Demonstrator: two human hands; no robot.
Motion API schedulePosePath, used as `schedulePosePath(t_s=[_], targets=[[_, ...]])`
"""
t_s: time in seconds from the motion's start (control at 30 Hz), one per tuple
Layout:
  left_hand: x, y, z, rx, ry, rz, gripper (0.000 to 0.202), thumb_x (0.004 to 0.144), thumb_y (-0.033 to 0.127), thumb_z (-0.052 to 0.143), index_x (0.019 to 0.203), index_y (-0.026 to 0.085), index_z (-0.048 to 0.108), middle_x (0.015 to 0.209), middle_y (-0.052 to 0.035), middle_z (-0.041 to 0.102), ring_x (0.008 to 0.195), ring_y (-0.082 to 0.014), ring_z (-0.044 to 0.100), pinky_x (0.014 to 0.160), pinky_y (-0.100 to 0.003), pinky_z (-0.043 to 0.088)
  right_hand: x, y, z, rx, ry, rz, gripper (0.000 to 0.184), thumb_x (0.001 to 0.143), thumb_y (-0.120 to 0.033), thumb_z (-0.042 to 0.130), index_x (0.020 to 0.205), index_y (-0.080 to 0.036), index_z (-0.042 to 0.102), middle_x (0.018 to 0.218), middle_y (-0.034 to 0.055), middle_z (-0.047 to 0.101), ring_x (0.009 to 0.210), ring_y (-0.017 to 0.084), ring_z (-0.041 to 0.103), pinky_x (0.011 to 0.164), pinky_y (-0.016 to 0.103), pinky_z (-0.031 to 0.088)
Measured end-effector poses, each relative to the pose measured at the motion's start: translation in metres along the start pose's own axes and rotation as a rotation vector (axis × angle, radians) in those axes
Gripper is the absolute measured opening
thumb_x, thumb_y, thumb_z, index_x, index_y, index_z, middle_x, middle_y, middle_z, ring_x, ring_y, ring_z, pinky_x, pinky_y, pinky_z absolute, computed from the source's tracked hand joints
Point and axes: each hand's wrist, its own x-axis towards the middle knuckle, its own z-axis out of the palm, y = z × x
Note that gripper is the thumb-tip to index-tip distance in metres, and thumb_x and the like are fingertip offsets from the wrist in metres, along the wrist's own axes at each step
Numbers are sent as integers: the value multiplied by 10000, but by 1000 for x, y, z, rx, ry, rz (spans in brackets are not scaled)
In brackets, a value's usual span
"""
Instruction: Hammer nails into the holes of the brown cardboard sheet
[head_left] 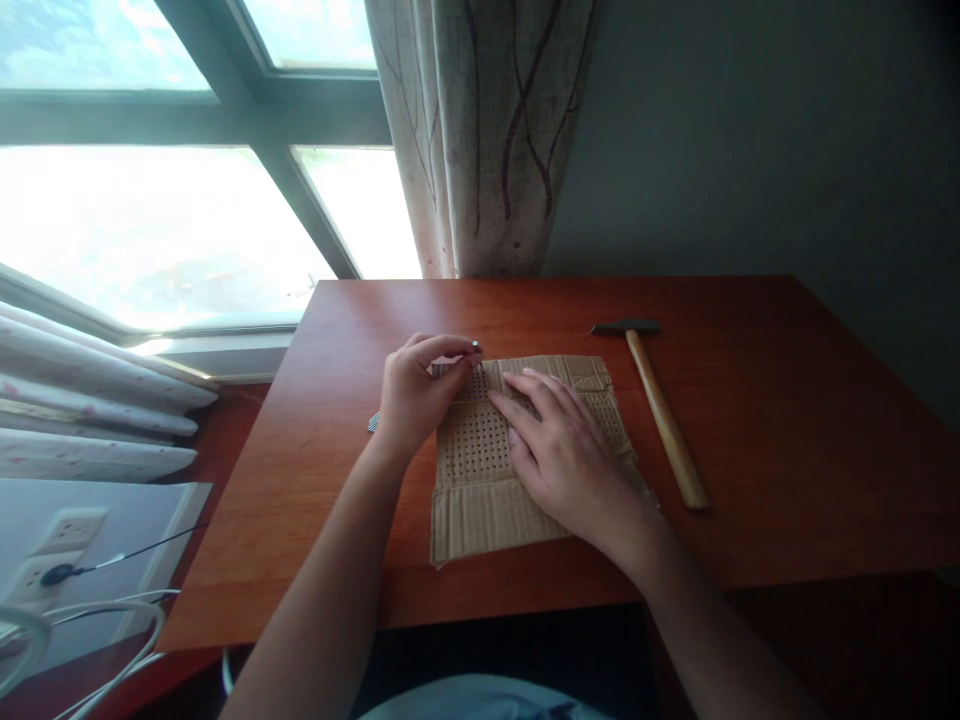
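A flat piece of brown cardboard [480, 500] dotted with a grid of small holes lies on the reddish wooden table [787, 430]. My right hand [559, 450] presses flat on the cardboard, fingers spread and pointing left. My left hand [416, 390] hovers at the cardboard's upper left corner and pinches a small metal nail [475, 347] between thumb and fingertips. More nails seem to be tucked in that hand, with a metal tip [373, 423] poking out near the wrist.
A hammer [660, 405] with a wooden handle and dark head lies right of the cardboard. Behind the table are a patterned curtain [487, 130] and a bright window [150, 220]. A wall socket with cables [67, 570] sits low at the left.
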Motion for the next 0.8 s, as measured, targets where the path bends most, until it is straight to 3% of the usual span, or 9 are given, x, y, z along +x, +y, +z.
schedulePosePath(t_s=[0.8], targets=[[-1,1,1,70,-11,23,106,824,285,736,894,225,789,899,-30,776,821,-182,701,831,-321,565,0,0,1,11,1,-2,443,988,-191,432,1395,-182,609,1480,108,549,1434,273,426,1230,515,330]])
